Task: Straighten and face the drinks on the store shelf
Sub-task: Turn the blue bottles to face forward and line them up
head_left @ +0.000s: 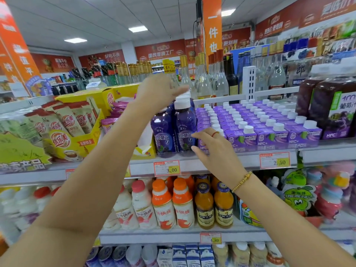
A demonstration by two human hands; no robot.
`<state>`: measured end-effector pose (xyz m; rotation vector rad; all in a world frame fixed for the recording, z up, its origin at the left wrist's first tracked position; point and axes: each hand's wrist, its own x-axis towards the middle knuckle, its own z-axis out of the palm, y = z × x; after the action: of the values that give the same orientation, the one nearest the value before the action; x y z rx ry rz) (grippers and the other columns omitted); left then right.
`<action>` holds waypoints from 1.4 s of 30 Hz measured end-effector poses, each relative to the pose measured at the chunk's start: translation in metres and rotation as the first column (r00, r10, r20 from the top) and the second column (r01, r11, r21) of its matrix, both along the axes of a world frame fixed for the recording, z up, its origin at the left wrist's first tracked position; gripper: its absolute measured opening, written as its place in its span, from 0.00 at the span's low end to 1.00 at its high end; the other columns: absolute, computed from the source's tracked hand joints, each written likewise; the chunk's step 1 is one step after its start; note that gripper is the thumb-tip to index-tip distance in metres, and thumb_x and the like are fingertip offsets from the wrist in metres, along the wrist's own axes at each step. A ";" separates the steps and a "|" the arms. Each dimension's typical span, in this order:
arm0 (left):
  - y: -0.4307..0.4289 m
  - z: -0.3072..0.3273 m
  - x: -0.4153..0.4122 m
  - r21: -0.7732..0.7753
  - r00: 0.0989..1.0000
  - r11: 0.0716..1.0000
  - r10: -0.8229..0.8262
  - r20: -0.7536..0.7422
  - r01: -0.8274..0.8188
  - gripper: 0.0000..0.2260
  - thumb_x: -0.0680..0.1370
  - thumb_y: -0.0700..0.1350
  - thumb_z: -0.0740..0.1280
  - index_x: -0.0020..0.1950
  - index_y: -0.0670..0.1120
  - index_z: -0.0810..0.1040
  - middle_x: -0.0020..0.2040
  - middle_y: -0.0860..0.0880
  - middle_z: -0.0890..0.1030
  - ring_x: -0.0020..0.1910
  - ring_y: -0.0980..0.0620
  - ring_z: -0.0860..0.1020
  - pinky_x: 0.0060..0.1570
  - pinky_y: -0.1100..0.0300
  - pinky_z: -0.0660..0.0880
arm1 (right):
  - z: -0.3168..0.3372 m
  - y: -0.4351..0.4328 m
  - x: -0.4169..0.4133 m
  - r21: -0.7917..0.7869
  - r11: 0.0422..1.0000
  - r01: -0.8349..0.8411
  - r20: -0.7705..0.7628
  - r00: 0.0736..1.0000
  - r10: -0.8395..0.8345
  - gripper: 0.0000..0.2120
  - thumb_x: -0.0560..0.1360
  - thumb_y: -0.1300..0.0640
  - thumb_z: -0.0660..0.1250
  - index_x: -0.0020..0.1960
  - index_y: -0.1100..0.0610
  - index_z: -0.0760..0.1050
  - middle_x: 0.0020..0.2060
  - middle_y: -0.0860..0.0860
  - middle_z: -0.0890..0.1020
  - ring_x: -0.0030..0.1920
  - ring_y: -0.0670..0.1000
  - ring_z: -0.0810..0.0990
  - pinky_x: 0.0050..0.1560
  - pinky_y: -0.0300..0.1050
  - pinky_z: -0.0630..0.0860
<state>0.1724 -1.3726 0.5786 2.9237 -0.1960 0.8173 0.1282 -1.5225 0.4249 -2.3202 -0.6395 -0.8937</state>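
Right hand (213,151) at purple bottle (185,124) above "3.00" tag (167,168).

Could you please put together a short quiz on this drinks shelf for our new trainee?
1. True or false: the purple plastic bottles with white caps stand left of the purple cartons with white screw caps.
2. Which price is on the red-and-yellow shelf tag below those bottles? A 2.50, B 3.00, C 4.80
3. Fill in: the right hand is at a front bottle's label; the hand up at the caps is the ____ one.
Key: 1 true; 2 B; 3 left hand.
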 end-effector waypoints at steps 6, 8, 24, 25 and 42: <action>0.036 0.013 0.026 -0.168 0.927 0.983 -0.131 -0.351 0.075 0.22 0.75 0.59 0.66 0.62 0.46 0.78 0.63 0.49 0.76 0.52 0.51 0.76 0.52 0.57 0.73 | 0.003 0.017 0.007 0.038 0.999 -0.015 0.081 0.997 0.012 0.13 0.74 0.60 0.68 0.59 0.59 0.76 0.52 0.54 0.76 0.49 0.49 0.76 0.47 0.34 0.68; 0.036 0.009 0.036 -0.157 0.911 0.986 -0.113 -0.396 0.055 0.21 0.74 0.58 0.68 0.62 0.46 0.78 0.65 0.48 0.75 0.56 0.50 0.75 0.51 0.57 0.71 | 0.002 0.020 0.009 0.049 0.999 -0.012 0.095 0.995 0.008 0.12 0.74 0.61 0.68 0.57 0.59 0.77 0.51 0.54 0.76 0.48 0.50 0.76 0.46 0.35 0.69; 0.050 0.007 0.045 -0.357 0.977 0.927 0.043 -0.208 -0.117 0.16 0.70 0.54 0.72 0.38 0.42 0.75 0.33 0.49 0.75 0.30 0.53 0.73 0.28 0.62 0.69 | 0.005 0.019 -0.003 0.000 1.000 -0.024 -0.024 0.999 0.024 0.15 0.77 0.58 0.65 0.63 0.57 0.73 0.56 0.51 0.72 0.49 0.42 0.68 0.48 0.30 0.65; 0.054 0.010 0.042 -0.382 0.988 0.917 0.061 -0.145 -0.113 0.17 0.71 0.55 0.71 0.37 0.42 0.75 0.32 0.49 0.76 0.30 0.54 0.73 0.28 0.62 0.69 | 0.006 0.017 -0.004 -0.013 1.000 -0.025 -0.036 0.999 0.025 0.16 0.77 0.58 0.64 0.64 0.57 0.73 0.57 0.51 0.72 0.48 0.42 0.68 0.48 0.30 0.64; 0.092 -0.035 -0.092 -0.982 0.920 -0.146 -0.355 0.168 0.123 0.15 0.78 0.48 0.63 0.59 0.39 0.75 0.53 0.39 0.78 0.46 0.47 0.81 0.47 0.52 0.81 | 0.020 0.015 -0.052 0.275 0.892 -0.358 0.056 0.932 0.357 0.40 0.72 0.50 0.72 0.76 0.49 0.52 0.72 0.47 0.61 0.71 0.47 0.63 0.68 0.51 0.69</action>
<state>0.0809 -1.2808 0.5433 1.2816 -0.0382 0.2930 0.0765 -1.5078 0.4454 -1.8671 -0.8489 -0.7592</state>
